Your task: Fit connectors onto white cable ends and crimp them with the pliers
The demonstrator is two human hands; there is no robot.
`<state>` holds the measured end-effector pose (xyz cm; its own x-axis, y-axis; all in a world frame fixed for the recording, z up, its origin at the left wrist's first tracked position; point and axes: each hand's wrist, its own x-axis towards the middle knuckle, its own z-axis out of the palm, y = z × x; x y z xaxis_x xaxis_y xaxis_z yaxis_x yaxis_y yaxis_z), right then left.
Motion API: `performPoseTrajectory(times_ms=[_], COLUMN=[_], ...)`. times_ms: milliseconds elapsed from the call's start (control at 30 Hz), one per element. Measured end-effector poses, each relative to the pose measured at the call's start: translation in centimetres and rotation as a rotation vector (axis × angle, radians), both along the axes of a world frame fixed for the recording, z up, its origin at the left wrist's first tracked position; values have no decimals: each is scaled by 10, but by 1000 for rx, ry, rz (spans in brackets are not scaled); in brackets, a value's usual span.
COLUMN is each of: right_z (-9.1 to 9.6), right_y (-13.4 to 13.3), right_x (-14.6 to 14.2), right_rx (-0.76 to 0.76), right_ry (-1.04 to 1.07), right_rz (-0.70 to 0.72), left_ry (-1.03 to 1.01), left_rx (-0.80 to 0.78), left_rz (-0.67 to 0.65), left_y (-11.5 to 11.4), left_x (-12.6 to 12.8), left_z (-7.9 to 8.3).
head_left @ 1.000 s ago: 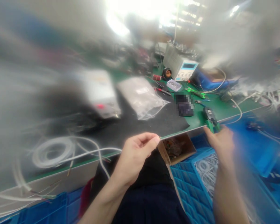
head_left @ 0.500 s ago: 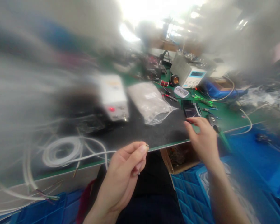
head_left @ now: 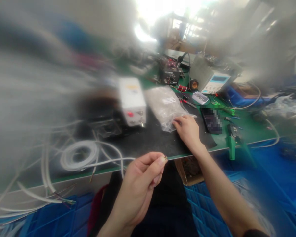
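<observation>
A: What has just changed?

B: The right hand [head_left: 187,130] has moved up and left to the middle of the frame. It now lies on the near corner of the clear plastic bag [head_left: 162,103], on the black mat [head_left: 150,140]. Half a second ago it hovered by the table edge, right of centre

A: Has it got hold of the bag?

B: I cannot tell. I see its back, with the fingers bent down and the tips touching the plastic. Whether they pinch it is hidden

A: And the green-handled tool [head_left: 233,140]?

B: It lies alone at the table edge, right of centre, well apart from both hands. A second ago the right hand was at it, so I judge the tool put down and the bag now in hand

A: The left hand [head_left: 138,186]?

B: At lower centre, closed in a pinch. Thumb and forefinger grip a small metal piece [head_left: 166,158] at their tips, held off the table just in front of its edge. The grip matches both earlier pictures

A: What else differs?

B: The view has swung right, so the white box [head_left: 132,100] and the coil of white cable [head_left: 79,154] sit further right in the frame than before
</observation>
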<state>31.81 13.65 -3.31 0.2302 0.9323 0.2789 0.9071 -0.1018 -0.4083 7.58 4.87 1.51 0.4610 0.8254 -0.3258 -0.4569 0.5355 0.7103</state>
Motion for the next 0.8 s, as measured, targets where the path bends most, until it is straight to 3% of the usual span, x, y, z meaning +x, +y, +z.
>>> performPoseTrajectory(times_ms=[133,267,433,600,800], right_z=[9,24,42,51,57], right_y=[-13,-54,-111,-136,-140], right_x=[-1,-8,-36,-55,-58], right_rx=[60,80,-34,-118,-45], right_ry=[211,555,992,1625,1659], right_rz=[-46,-65,29,160,123], left_ry=[25,67,86,102,115], left_rx=[16,63,132,158,158], left_rz=[22,7,-26,-8,1], left_y=[-4,-8,-9,-11,-12], left_x=[1,6,14,16,16], left_z=[0,-4,-6,-3,0])
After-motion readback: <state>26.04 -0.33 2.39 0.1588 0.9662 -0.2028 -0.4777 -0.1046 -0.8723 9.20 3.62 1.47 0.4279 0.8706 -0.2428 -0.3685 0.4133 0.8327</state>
